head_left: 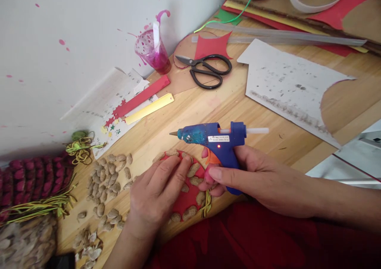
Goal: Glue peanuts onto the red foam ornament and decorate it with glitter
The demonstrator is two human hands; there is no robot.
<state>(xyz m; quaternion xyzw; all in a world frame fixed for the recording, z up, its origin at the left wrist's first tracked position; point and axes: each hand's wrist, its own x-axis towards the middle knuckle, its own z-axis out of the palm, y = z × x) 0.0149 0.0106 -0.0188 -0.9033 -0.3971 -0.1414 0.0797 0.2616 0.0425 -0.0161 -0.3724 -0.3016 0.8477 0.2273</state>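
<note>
My right hand (238, 173) is wrapped round the handle of a blue hot glue gun (208, 136), its fingers by the orange trigger. A small red light glows on the gun, its metal nozzle points left, and a pale glue stick (257, 130) sticks out of the back. My left hand (157, 185) is closed, fingertips pressed on a peanut at the far edge of a red disc (186, 201). Whole peanuts (195, 180) line the disc's rim, with a few further in. The hand covers the disc's left part. Green-yellow strands (206, 205) hang at its near right edge.
Loose peanuts (102, 177) and shells (92, 253) lie left. Beyond are black-handled scissors (205, 68), a cup of magenta paint (154, 56), red (143, 96) and yellow strips (150, 108), and white card (291, 86). Cardboard (268, 2) stands at the back right; a wall (98, 26) is behind.
</note>
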